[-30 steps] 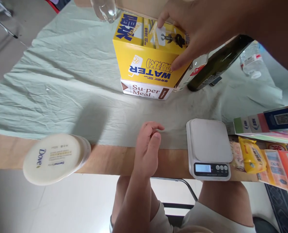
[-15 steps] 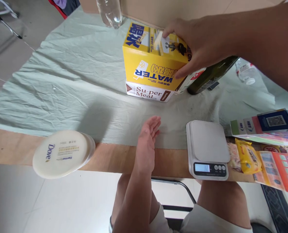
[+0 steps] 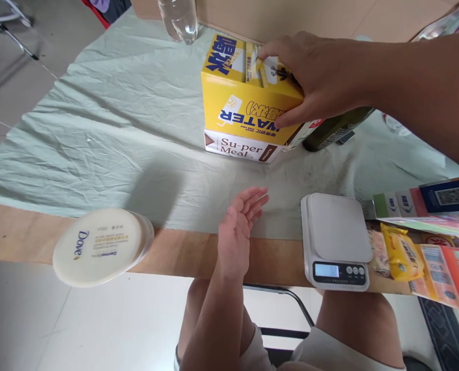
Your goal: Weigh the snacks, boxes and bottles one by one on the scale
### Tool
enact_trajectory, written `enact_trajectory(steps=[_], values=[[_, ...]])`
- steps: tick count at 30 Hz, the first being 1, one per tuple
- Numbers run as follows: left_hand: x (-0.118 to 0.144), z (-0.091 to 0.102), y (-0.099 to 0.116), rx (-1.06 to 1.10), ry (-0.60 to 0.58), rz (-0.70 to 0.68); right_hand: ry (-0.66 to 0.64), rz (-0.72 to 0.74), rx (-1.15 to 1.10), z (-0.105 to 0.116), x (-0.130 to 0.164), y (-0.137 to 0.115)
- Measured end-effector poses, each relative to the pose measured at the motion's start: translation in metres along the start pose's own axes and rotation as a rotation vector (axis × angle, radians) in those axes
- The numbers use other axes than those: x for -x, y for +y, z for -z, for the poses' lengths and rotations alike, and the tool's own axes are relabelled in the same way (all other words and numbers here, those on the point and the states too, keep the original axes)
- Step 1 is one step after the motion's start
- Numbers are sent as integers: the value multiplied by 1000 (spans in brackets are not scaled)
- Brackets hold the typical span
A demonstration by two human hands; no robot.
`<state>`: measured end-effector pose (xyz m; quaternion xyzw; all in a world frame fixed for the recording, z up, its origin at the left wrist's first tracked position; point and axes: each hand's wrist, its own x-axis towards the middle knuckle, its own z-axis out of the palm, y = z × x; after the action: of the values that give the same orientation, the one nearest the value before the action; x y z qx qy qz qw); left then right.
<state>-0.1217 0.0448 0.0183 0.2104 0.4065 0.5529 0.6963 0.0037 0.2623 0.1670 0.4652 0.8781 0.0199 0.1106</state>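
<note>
My right hand (image 3: 314,77) reaches in from the right and grips a yellow carton printed "WATER" (image 3: 245,103), fingers across its top and thumb on its front face. The carton stands on a flat white and brown "Su-per Meal" box (image 3: 241,147) on the pale green cloth (image 3: 117,118). Over the table's near edge, my left hand (image 3: 239,232) hovers with fingers spread and palm turned inward, holding nothing.
A white kitchen scale (image 3: 335,234) sits at the near edge on the right. A Dove jar (image 3: 98,245) stands at the near left edge. A dark bottle (image 3: 333,131) lies behind the carton, a clear bottle (image 3: 179,20) stands at the back, and snack packets (image 3: 403,252) lie at the right.
My left hand's fingers have uncurled and spread apart. My right hand has stayed on the yellow carton, settling lower over its top; the view has shifted slightly.
</note>
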Motion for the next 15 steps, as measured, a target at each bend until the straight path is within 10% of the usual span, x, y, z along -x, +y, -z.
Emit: enact_trajectory(steps=[15], values=[[0, 4, 0, -26, 41, -359, 178, 105, -132, 21, 53, -20]])
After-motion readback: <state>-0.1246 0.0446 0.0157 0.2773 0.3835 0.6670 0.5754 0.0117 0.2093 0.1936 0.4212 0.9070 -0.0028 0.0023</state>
